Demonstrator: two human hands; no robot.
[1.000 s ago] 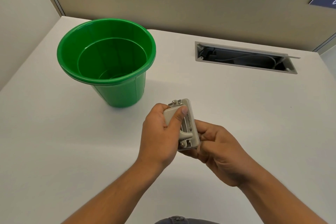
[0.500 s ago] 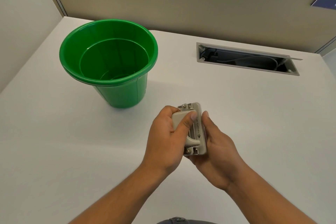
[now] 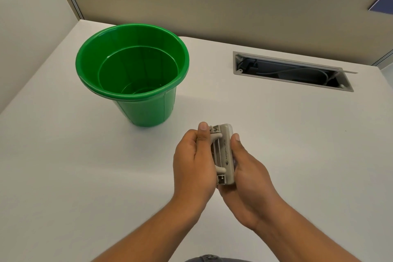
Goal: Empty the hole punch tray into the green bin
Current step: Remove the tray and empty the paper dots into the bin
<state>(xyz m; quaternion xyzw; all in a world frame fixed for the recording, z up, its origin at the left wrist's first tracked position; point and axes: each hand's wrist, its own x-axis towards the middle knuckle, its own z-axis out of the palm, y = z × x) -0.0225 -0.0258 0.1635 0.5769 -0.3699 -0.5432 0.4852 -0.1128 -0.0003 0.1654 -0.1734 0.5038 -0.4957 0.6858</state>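
1. Centrally, at about 6 o'clock in the view, two bare forearms reach forward from the lower edge and meet over a white desk (image 3: 63, 166).
2. Left hand (image 3: 194, 164): back of the hand faces up, fingers curled around the left side of a small grey hole punch (image 3: 225, 153), thumb stretched up along its edge with the nail at the punch's far corner. It is closed on the punch.
3. Right hand (image 3: 248, 178): palm turned inward, cupping the punch's right side and underside, thumb lying straight along the right edge. It too is closed on the punch.
4. Hole punch: held between both hands, above the desk, long axis pointing roughly toward 12 o'clock. It is beige-grey plastic with a curved lever, metal rods and metal fittings at both ends, and small dark lettering along the body. A paler, translucent strip shows along its right edge; whether that is the tray I cannot tell.
5. Green bin (image 3: 131, 64): a glossy round plastic bucket standing upright on the desk at about 10 o'clock from the hands, well apart from them, mouth open upward.
6. Cable slot (image 3: 293, 71): a rectangular grey-framed opening in the desk at 1 o'clock, with cables inside.
7. Beige partition panels (image 3: 212, 6) rise behind the desk at 12 o'clock.
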